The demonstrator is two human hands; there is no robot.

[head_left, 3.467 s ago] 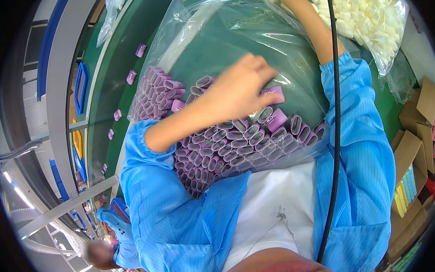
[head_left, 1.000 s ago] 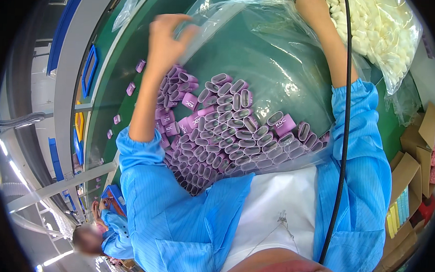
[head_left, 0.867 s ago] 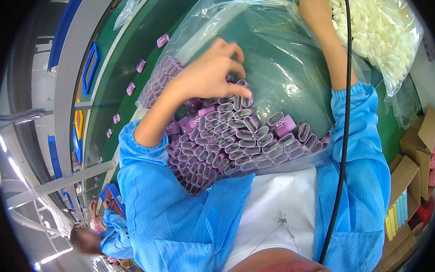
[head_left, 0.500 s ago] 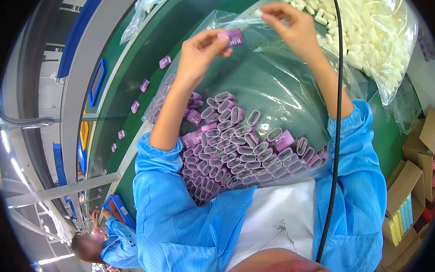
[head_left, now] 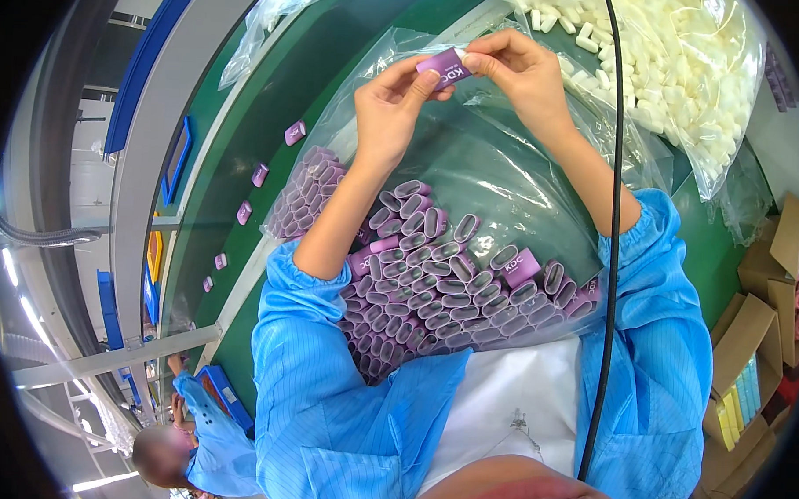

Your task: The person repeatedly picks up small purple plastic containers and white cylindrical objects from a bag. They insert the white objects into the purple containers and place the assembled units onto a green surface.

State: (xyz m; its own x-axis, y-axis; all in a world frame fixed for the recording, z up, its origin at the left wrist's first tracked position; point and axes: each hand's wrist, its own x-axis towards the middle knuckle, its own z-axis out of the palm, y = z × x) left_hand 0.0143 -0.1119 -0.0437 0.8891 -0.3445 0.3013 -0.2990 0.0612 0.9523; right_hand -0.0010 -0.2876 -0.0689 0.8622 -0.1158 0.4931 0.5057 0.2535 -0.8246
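Observation:
Between finger and thumb, my left hand (head_left: 389, 108) grips a purple oval shell (head_left: 443, 68) with white lettering on its side. My right hand (head_left: 527, 82) pinches a small white piece (head_left: 460, 54) against the shell's right end; only a bit of it shows between the fingertips. Below my hands, a pile of hollow purple shells (head_left: 434, 281) lies in a clear plastic bag (head_left: 542, 188), most with their oval openings facing up. To the upper right, a clear bag holds many white oblong pieces (head_left: 687, 75), the nearest loose ones close to my right hand.
On the green belt (head_left: 255, 112) at left, several purple shells (head_left: 244, 212) lie in a row. A black cable (head_left: 612, 257) hangs down past my right arm. Cardboard boxes (head_left: 748, 341) stand at right. A co-worker in blue (head_left: 225, 446) sits at lower left near a blue tray (head_left: 225, 393).
My right hand has come down and left from the white pieces to the purple shell, bringing a white piece to its end. My left hand has shifted slightly right with the shell.

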